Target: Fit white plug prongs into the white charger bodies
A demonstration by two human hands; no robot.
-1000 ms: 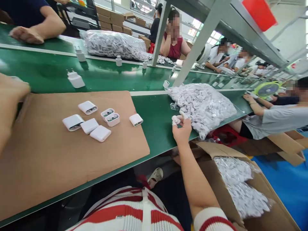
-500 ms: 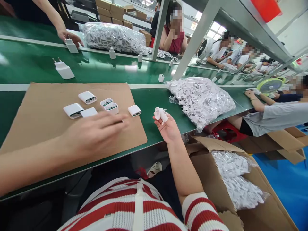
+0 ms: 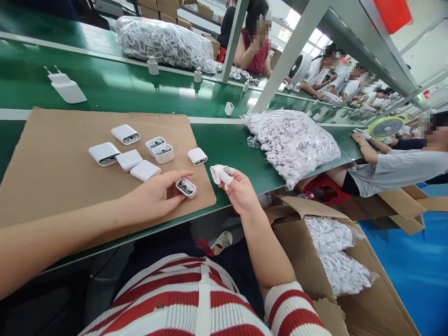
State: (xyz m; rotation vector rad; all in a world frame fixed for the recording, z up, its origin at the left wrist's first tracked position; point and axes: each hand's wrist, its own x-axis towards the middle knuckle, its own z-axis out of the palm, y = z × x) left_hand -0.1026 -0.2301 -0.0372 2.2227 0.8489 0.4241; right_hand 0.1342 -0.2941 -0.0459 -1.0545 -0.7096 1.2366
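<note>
Both filled now: left hand [image 3: 157, 195] pinching charger shell [image 3: 186, 187] at cardboard [image 3: 52, 182] near edge, right hand [image 3: 242, 192] clasping plug piece [image 3: 220, 173], drawn back from bag [image 3: 297, 142].

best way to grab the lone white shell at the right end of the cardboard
Come from above, pinching the lone shell across its narrow side walls: it lies flat on the cardboard, nothing touching it, open end toward the person.
</note>
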